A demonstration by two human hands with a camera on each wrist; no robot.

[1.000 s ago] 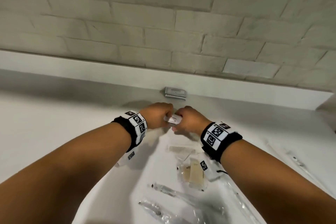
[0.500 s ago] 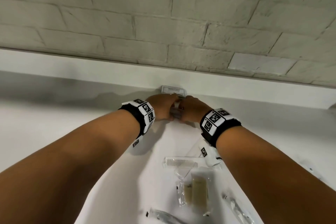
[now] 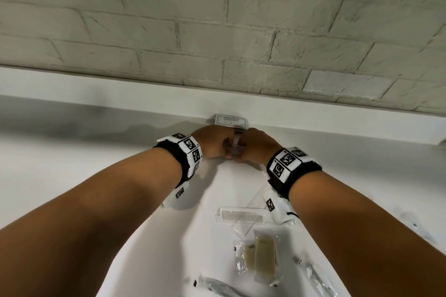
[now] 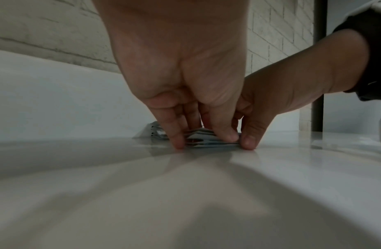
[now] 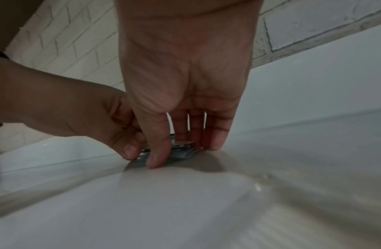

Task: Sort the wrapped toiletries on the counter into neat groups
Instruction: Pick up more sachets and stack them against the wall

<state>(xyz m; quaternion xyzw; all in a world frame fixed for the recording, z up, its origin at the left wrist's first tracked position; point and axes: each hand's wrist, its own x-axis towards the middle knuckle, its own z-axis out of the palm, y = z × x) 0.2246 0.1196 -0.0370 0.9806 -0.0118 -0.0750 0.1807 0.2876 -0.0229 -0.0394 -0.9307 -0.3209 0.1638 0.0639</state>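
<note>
A small stack of flat white sachets (image 3: 233, 150) lies on the white counter (image 3: 72, 176) near the back ledge. My left hand (image 3: 214, 144) and right hand (image 3: 257, 148) meet over it, each pinching one end. In the left wrist view the left hand (image 4: 203, 142) has its fingertips down on the counter around the stack (image 4: 208, 140). The right wrist view shows the right hand (image 5: 183, 154) with thumb and fingers clamping the stack (image 5: 181, 155). Just behind, a labelled white sachet (image 3: 230, 120) leans against the ledge.
A wrapped comb (image 3: 241, 214), wrapped soap bars (image 3: 264, 258) and clear toothbrush packets (image 3: 313, 277) lie near me between my forearms. The raised ledge (image 3: 120, 94) and a brick wall (image 3: 217, 31) close off the back. A dark post (image 4: 318, 67) stands to the right.
Both hands carried the sachets away from me towards the back ledge and lowered them onto the counter in front of the labelled sachet.
</note>
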